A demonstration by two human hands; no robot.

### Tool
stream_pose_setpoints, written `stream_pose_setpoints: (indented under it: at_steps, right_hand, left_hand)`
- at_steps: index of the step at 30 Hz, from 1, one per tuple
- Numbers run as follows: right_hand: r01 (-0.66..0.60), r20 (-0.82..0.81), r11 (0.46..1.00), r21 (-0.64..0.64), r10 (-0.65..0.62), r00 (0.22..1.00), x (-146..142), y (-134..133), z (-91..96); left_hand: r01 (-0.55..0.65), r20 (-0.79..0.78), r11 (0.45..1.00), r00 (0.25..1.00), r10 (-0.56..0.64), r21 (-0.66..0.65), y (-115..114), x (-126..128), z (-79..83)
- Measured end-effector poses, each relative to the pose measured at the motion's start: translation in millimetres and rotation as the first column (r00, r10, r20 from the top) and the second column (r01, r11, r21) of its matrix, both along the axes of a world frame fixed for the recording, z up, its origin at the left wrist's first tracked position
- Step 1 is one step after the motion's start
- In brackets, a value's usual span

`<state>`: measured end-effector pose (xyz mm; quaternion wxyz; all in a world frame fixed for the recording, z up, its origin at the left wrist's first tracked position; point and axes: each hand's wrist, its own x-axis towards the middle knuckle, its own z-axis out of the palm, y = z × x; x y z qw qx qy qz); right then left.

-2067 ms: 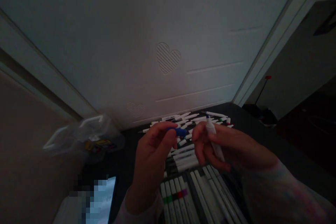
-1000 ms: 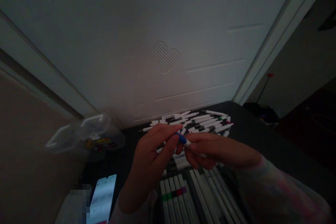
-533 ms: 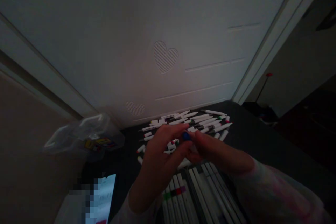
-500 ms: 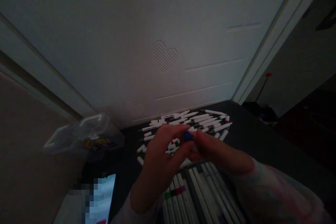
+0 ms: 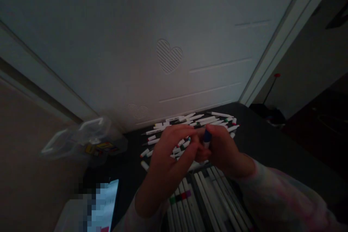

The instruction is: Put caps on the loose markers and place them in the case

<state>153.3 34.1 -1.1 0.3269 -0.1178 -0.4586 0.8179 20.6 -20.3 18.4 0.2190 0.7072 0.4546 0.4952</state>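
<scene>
In dim light my two hands meet above a dark table. My right hand [image 5: 224, 150] is wrapped round a white marker with a blue cap [image 5: 207, 136], which stands nearly upright. My left hand [image 5: 170, 156] is closed against it, its fingertips touching the right hand just below the cap. Behind my hands, a heap of loose white markers [image 5: 190, 125] lies on the table. In front of them a dark case [image 5: 201, 199] holds rows of white markers with coloured bands.
A clear plastic container [image 5: 84, 139] sits at the left. A lit phone screen [image 5: 104, 203] lies at the lower left. A white panel with embossed hearts [image 5: 168, 58] rises right behind the table. The table's right edge drops to a dark floor.
The blue cap, held apart in my left hand two seconds ago, now sits on the marker. Both hands have come together and moved slightly right; the marker has turned upright.
</scene>
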Motion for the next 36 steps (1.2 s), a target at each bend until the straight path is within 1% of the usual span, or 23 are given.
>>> stream_pose_setpoints:
  at_steps: [2,6,9,12,16,18,19,21,22,24,26,27,28,30,33,36]
  right_hand:
    - [-0.01,-0.012,0.999,-0.034,0.009,1.0,0,0,2.4]
    - [-0.021,-0.058,0.999,-0.036,0.019,0.998,0,0,2.2]
    - [-0.008,-0.079,0.999,-0.035,0.005,0.997,1,-1,2.3]
    - [0.024,-0.066,0.998,-0.063,-0.029,0.997,1,-2,5.0]
    - [0.116,-0.068,0.986,-0.123,-0.125,0.99,0,0,11.0]
    - [0.191,-0.071,0.968,-0.164,-0.205,0.976,0,1,14.7]
    - [0.24,-0.071,0.953,-0.187,-0.256,0.964,0,2,16.6]
    - [0.349,-0.082,0.906,-0.241,-0.377,0.923,0,4,20.1]
    - [0.394,-0.094,0.877,-0.276,-0.433,0.897,1,5,21.5]
    - [0.437,-0.132,0.828,-0.351,-0.506,0.853,2,6,23.4]
    - [0.432,-0.161,0.804,-0.408,-0.529,0.833,3,6,24.0]
    - [0.419,-0.168,0.801,-0.427,-0.525,0.834,4,6,24.1]
    - [0.407,-0.171,0.8,-0.442,-0.52,0.837,4,5,24.2]
    - [0.392,-0.168,0.796,-0.461,-0.512,0.842,4,3,24.8]
    - [0.427,-0.138,0.792,-0.436,-0.528,0.838,3,-1,26.6]
    - [0.545,-0.069,0.782,-0.302,-0.588,0.806,4,-3,26.0]
  left_hand:
    - [-0.018,0.015,1.0,1.0,0.018,-0.01,1,0,-0.9]
    - [-0.034,0.047,0.999,0.998,0.035,-0.026,3,-1,-2.3]
    - [-0.025,0.052,0.999,0.998,0.026,-0.028,3,-1,-3.2]
    - [-0.022,0.053,0.999,0.998,0.024,-0.041,2,0,-3.6]
    - [-0.065,0.047,0.996,0.997,0.068,-0.067,3,0,-2.8]
    - [-0.11,0.037,0.987,0.993,0.115,-0.113,4,1,-2.2]
    - [-0.126,0.032,0.98,0.991,0.133,-0.155,5,1,-2.1]
    - [-0.114,0.038,0.956,0.991,0.129,-0.271,7,1,-1.9]
    - [-0.081,0.048,0.938,0.994,0.103,-0.336,8,1,-1.9]
    - [0.032,0.081,0.889,0.997,0.005,-0.456,9,2,-1.8]
    - [0.162,0.135,0.824,0.985,-0.105,-0.543,8,4,-1.6]
    - [0.216,0.17,0.791,0.975,-0.143,-0.573,7,6,-1.7]
    - [0.26,0.209,0.762,0.964,-0.166,-0.594,7,8,-1.8]
    - [0.312,0.279,0.72,0.945,-0.169,-0.621,5,13,-2.1]
    - [0.351,0.351,0.679,0.925,-0.145,-0.644,3,17,-1.2]
    - [0.397,0.405,0.647,0.902,-0.146,-0.651,0,17,2.5]
